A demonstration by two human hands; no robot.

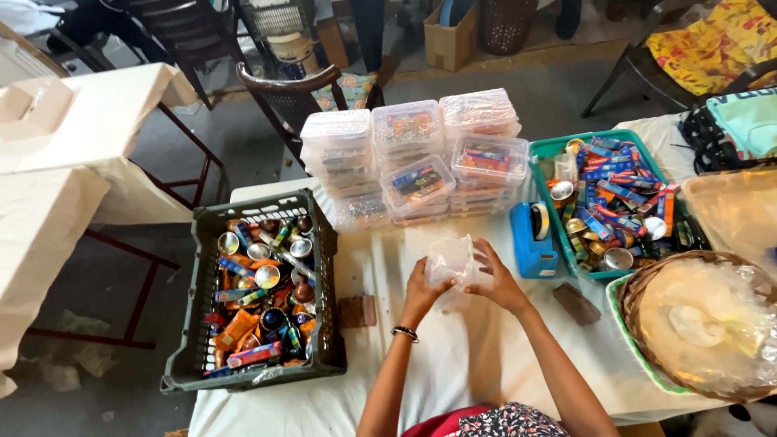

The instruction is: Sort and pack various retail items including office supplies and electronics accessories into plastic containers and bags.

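Your left hand (pixel 421 287) and your right hand (pixel 498 279) meet at the centre of the frame, both closed on one clear plastic container (pixel 451 263). The left hand grips its left side with the fingers curled over the edge; a dark bangle (pixel 405 333) sits on that wrist. The right hand grips the right side, with its fingers spread along the upper edge. The container is held just above the white-covered counter (pixel 453 364); whether it touches the cover cannot be determined.

Left of your hands, a dark plastic crate (pixel 198 324) rests on the counter's left end. It is filled with small metal cups, coloured sticks and packets. Between the crate and your left hand lies a small brown block (pixel 357 311).

In the upper centre of the frame, filled clear lidded boxes (pixel 413 154) stand in stacks.

Right of your hands stands a blue tape dispenser (pixel 530 235), just beside a teal tray (pixel 550 150) loaded with blue and red packets and metal cups. A second brown block (pixel 576 303) lies below the dispenser. At the lower right of the frame, a woven basket (pixel 639 283) holds clear plastic wrap.
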